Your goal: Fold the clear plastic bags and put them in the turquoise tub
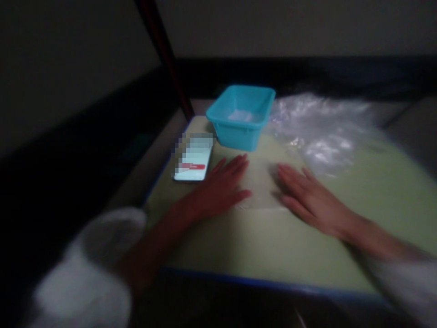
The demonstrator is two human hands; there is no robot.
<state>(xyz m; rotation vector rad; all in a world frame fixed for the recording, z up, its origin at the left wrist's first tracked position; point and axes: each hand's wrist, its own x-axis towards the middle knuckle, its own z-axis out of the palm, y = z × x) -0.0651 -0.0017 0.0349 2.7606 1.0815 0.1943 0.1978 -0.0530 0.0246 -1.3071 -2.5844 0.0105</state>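
A clear plastic sheet or bag (261,187) lies flat on the yellow-green tabletop between my hands. My left hand (223,189) rests at its left edge, fingers stretched forward and thumb apart. On the other side, my right hand (305,193) is at or just above the sheet's right edge, with its fingers extended; whether it touches is blurred. Neither hand grips anything. Beyond them stands a turquoise plastic basin (237,134) with something whitish (241,115) inside that I cannot make out.
A phone (194,157) with a lit screen lies left of the basin, close to my left hand. Crumpled clear plastic (324,132) is heaped at the back right. The table (218,246) has a blue edge; a dark red pole (167,59) rises behind its left corner.
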